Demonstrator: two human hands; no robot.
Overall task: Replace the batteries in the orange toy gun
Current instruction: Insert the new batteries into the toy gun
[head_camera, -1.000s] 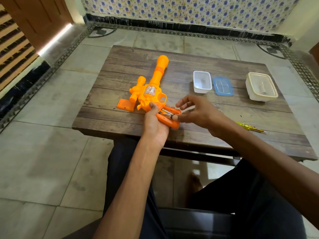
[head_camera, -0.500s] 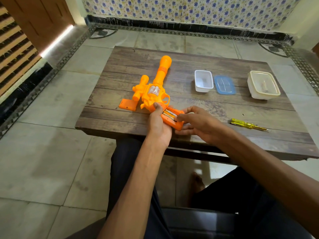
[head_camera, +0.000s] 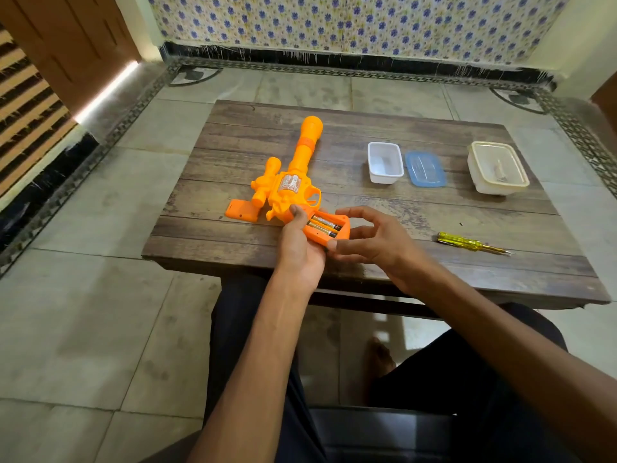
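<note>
A low, dark plank-topped wooden table [head_camera: 240, 135] serves as the workbench for a seated person. The long-barrelled orange plastic toy gun [head_camera: 293, 182] lies on its side left of the tabletop's centre, muzzle toward the far edge and handle toward the near edge, probably so that the open battery bay faces up.

The left hand [head_camera: 300, 245] grips the handle from below with the thumb on top, seemingly to steady it. The right hand [head_camera: 374, 242] curves around the handle's butt, fingers spread and loosely bent. Its thumb tip touches the near corner, and it pinches nothing that can be seen.

A cream rectangular plastic box with a clear lid [head_camera: 497, 168] sits near the far right corner. An open white plastic tub [head_camera: 384, 178] and its blue lid [head_camera: 425, 169] lie side by side to its left, likely for the cells.

The flat orange battery cover [head_camera: 242, 210] rests just left of the gun. The yellow-handled screwdriver [head_camera: 467, 242] lies toward the near right, set apart.

Two dark cylindrical batteries [head_camera: 325, 225] sit side by side in the bay. Refitting the cover appears to be what remains.
</note>
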